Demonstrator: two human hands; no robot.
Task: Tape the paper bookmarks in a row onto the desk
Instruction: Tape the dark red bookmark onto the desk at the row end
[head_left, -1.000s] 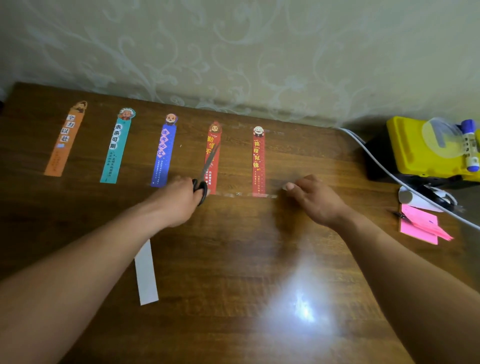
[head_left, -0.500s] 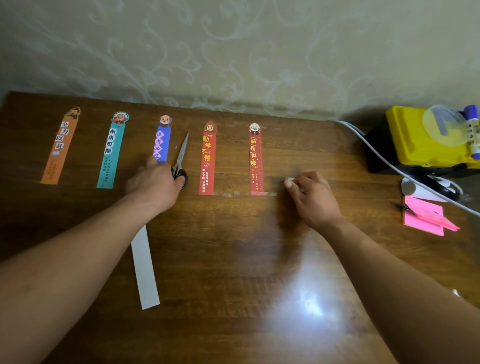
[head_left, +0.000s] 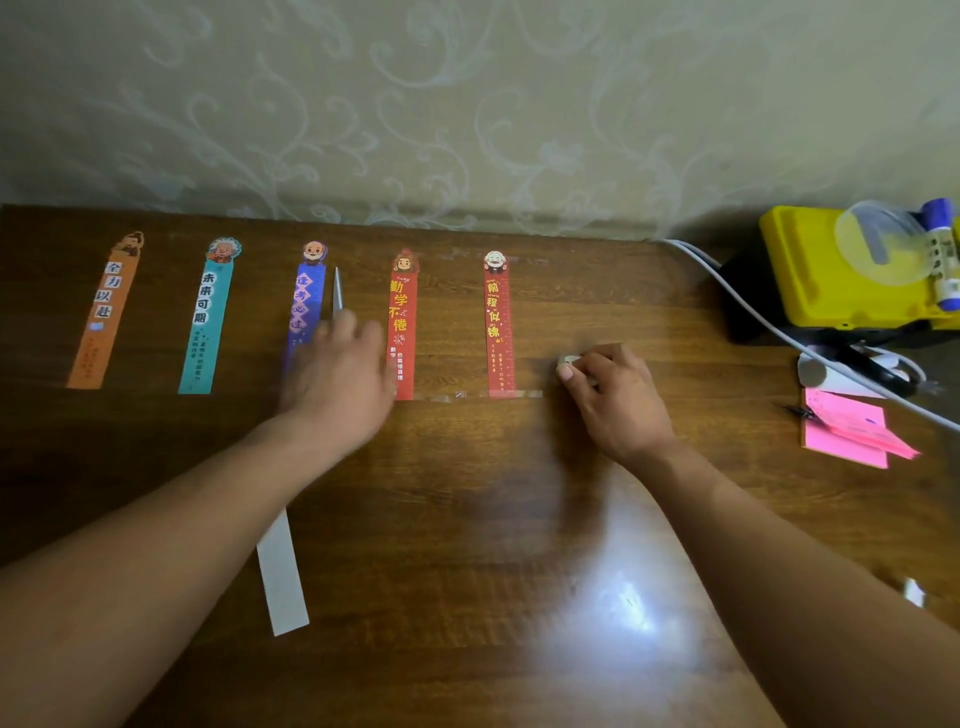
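Our left hand (head_left: 340, 379) lies over the scissors (head_left: 336, 296), fingers curled loosely on the handles, which it hides; only the closed blades poke out beyond the fingers, and we cannot tell how firm the hold is. Our right hand (head_left: 613, 395) is closed, pinching a small pale thing (head_left: 569, 359) between thumb and forefinger, too blurred to name. Taking the red bookmark (head_left: 500, 322) as our mark: clear tape (head_left: 467, 396) runs across its bottom end and leftward to the foot of the orange-red bookmark (head_left: 402, 322). The right hand sits just right of it, the left hand well left. Further left lie the blue bookmark (head_left: 306, 301), partly under the left hand, then teal (head_left: 208, 317) and orange (head_left: 104, 317) ones, all flat on the desk (head_left: 467, 519). A white strip (head_left: 283, 577) lies nearer us, to the left.
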